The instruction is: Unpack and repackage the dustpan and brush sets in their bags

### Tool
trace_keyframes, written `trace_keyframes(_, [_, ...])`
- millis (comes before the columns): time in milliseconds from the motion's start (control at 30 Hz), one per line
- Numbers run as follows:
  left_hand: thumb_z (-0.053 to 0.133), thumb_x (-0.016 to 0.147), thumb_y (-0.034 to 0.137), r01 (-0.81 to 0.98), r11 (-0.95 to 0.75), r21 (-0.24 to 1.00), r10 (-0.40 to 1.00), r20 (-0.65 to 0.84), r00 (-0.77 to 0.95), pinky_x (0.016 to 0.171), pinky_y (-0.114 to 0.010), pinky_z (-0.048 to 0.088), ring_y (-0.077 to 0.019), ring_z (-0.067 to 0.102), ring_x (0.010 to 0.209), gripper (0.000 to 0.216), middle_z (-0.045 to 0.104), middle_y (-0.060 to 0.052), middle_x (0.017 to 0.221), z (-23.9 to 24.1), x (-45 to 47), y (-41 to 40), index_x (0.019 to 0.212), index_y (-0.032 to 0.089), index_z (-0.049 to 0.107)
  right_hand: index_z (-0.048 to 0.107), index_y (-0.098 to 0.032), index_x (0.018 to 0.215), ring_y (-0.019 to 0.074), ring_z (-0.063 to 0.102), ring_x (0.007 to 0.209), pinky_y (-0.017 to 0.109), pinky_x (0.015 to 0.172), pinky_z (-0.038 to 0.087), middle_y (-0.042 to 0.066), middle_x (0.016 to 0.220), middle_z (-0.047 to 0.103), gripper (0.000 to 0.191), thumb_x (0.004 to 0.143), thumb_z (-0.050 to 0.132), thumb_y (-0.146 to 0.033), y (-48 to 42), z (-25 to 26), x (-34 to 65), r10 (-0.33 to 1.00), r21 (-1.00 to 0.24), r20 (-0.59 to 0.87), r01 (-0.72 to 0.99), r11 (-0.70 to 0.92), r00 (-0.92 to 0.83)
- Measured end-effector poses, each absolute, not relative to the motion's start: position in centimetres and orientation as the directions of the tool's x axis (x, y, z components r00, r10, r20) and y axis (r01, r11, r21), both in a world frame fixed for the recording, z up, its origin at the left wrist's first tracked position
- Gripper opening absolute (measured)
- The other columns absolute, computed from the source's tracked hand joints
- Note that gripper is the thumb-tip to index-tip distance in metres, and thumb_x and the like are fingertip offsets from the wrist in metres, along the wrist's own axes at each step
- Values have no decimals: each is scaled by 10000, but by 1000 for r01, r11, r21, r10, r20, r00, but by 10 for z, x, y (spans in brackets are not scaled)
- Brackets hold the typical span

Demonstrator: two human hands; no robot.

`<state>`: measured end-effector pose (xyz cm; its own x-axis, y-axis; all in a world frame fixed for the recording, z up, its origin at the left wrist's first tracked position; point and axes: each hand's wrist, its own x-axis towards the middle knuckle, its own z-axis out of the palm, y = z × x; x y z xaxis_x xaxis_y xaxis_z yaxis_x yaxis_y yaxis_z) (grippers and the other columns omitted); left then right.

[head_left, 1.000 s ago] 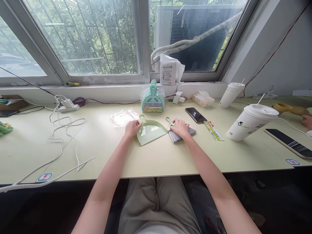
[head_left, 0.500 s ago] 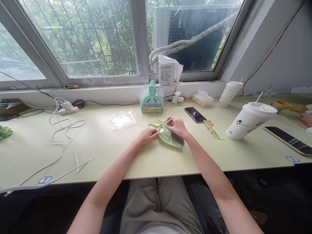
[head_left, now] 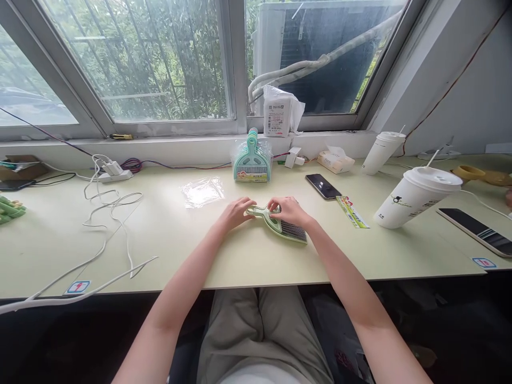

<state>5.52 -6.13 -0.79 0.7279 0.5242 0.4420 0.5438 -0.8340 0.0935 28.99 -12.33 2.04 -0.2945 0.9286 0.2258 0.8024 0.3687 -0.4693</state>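
A small pale green dustpan [head_left: 276, 228] lies on the desk [head_left: 200, 250] with a little brush with grey bristles [head_left: 294, 230] nested in it. My left hand [head_left: 237, 211] pinches the handle end at the left, fingers curled. My right hand [head_left: 288, 210] presses on the brush's handle in the pan, fingers bent over it. A clear plastic bag [head_left: 202, 191] lies flat to the left of my hands. A packed teal dustpan set [head_left: 252, 164] stands behind, by the window ledge.
White cables [head_left: 110, 210] and a power strip [head_left: 113, 174] sprawl at left. A phone [head_left: 323, 186], a printed label strip [head_left: 352, 211], two white cups [head_left: 416, 197] [head_left: 382, 153], a tissue box [head_left: 335, 161] and a tablet [head_left: 476, 232] lie at right.
The dustpan and brush lay apart, one in each hand; now the brush sits inside the pan, and the joined pair has shifted to the right with both hands on the handles.
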Motion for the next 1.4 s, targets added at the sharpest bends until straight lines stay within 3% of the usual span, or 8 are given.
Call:
trace_keyframes(333, [528, 870, 175, 503, -861, -70, 429, 431, 794, 905, -352, 479, -203, 575, 1070, 229, 628, -82, 1146, -6, 63, -71, 1065, 219, 640, 624, -251, 927, 166, 662, 894, 301, 855, 428, -36, 898, 717, 191, 752, 675, -196, -116, 11, 287, 930, -540, 240, 758, 365, -277])
trace_keyframes(533, [481, 886, 138, 561, -826, -54, 509, 356, 784, 775, -271, 520, -178, 660, 957, 250, 649, -106, 1141, -13, 67, -72, 1085, 176, 627, 625, -234, 840, 151, 665, 864, 265, 804, 458, -34, 878, 713, 127, 736, 692, -203, -112, 5, 288, 936, -557, 262, 754, 347, -237])
trace_keyframes(667, [446, 900, 119, 558, -827, -74, 504, 343, 793, 781, -266, 518, -199, 639, 1044, 255, 631, -136, 1162, -15, 68, -73, 1092, 161, 609, 634, -232, 816, 162, 668, 861, 272, 799, 456, -28, 864, 716, 104, 735, 695, -212, -111, 4, 288, 941, -559, 263, 761, 330, -215])
trace_keyframes(833, [458, 906, 151, 582, -812, -43, 539, 327, 776, 769, -256, 510, -189, 661, 947, 217, 641, -124, 1066, -13, 70, -73, 1065, 160, 606, 646, -237, 821, 167, 667, 881, 276, 804, 453, -23, 885, 720, 97, 741, 700, -227, -110, 5, 288, 943, -539, 254, 778, 323, -216])
trace_keyframes(1133, [451, 884, 97, 586, -810, 20, 549, 376, 746, 893, -347, 523, -225, 600, 1136, 306, 553, -101, 1345, -12, 69, -73, 1111, 187, 636, 639, -230, 819, 155, 664, 881, 260, 803, 446, -27, 878, 715, 101, 734, 689, -209, -110, 3, 291, 939, -558, 261, 759, 336, -224])
trace_keyframes(1267, [505, 876, 148, 610, -771, 184, 606, 509, 612, 974, -376, 486, -238, 498, 1259, 325, 536, -77, 1361, -12, 69, -72, 1159, 248, 630, 622, -229, 818, 157, 667, 837, 278, 817, 436, -37, 830, 708, 139, 705, 702, -227, -111, 4, 287, 935, -562, 307, 759, 330, -179])
trace_keyframes(1333, [535, 874, 207, 569, -717, 403, 680, 583, 445, 1030, -408, 441, -251, 423, 1321, 446, 461, -87, 1428, -12, 73, -73, 1316, 262, 519, 609, -229, 831, 162, 666, 828, 298, 840, 423, -39, 819, 706, 161, 707, 709, -251, -112, 6, 283, 930, -583, 352, 751, 309, -109])
trace_keyframes(1400, [554, 877, 313, 401, -586, 704, 810, 522, 267, 1040, -439, 421, -267, 415, 1324, 608, 391, -123, 1470, -12, 79, -75, 1444, 251, 343, 597, -227, 843, 167, 664, 827, 324, 875, 404, -32, 831, 704, 164, 724, 703, -266, -113, 7, 278, 911, -601, 413, 747, 283, -12])
